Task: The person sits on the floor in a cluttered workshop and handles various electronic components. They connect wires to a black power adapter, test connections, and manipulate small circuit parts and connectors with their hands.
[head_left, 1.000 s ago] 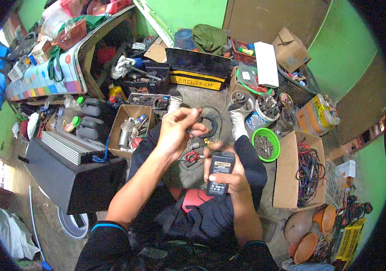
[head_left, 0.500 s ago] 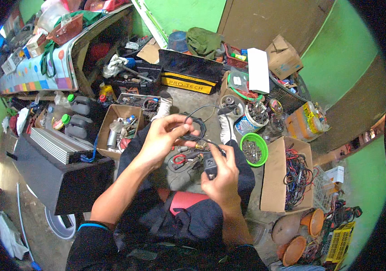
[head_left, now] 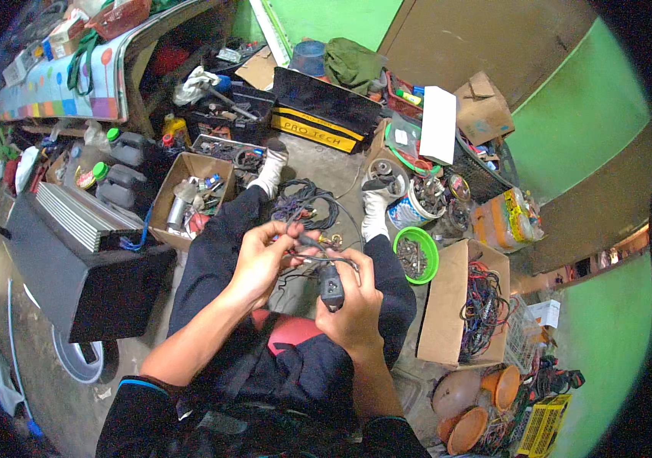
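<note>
Between my knees, my left hand (head_left: pixel 259 267) pinches a thin black cable (head_left: pixel 308 240) with thumb and fingertips, at what looks like a thicker plug part. My right hand (head_left: pixel 354 304) grips a small black block (head_left: pixel 331 288) with holes in its end face; a stretch of cable also crosses the right fingers. The two hands are close together but apart, with the cable running between them. Just beyond the fingertips lie a tangled pile of dark cables (head_left: pixel 303 204) on the floor and some brass-coloured metal pieces (head_left: pixel 331 240), partly hidden by my hands.
A green bowl of small metal parts (head_left: pixel 415 256) and a carton of tangled wires (head_left: pixel 444 305) stand to the right. On the left are a carton of odds and ends (head_left: pixel 159 202) and a black speaker-like box (head_left: pixel 85 286). A black-and-yellow toolbox lid (head_left: pixel 318 130) lies ahead.
Both hands have shifted slightly left and down. The left hand now pinches the cable instead of holding it in a loose loop; the block has turned its end face upward.
</note>
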Action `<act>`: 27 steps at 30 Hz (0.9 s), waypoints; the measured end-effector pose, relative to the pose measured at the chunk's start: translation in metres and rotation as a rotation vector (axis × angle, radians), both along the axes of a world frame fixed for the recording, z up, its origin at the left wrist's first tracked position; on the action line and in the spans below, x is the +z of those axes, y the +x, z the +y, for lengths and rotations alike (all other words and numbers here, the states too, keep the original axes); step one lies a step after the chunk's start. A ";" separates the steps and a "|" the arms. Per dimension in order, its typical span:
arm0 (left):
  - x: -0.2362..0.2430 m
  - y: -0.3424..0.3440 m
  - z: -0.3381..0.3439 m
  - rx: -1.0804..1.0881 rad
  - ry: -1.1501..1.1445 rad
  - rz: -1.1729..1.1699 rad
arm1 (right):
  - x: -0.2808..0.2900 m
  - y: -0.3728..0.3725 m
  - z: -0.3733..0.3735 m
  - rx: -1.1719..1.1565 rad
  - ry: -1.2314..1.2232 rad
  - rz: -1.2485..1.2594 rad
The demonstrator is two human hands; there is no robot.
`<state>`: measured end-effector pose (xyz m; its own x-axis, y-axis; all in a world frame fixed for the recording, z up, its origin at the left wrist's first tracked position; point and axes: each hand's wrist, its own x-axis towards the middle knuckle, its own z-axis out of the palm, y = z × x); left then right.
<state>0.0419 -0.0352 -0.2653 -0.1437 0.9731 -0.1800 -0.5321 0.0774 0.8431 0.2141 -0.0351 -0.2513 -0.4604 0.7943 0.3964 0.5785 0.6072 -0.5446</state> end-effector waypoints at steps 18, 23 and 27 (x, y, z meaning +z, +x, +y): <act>0.029 -0.015 0.025 -0.150 0.074 0.144 | -0.004 0.028 0.011 0.356 -0.582 0.709; 0.020 -0.036 0.032 -0.338 0.023 -0.282 | -0.015 0.049 0.021 0.396 -0.448 0.707; 0.037 -0.052 0.046 -0.241 0.008 0.062 | -0.006 0.059 0.024 0.311 -0.270 0.662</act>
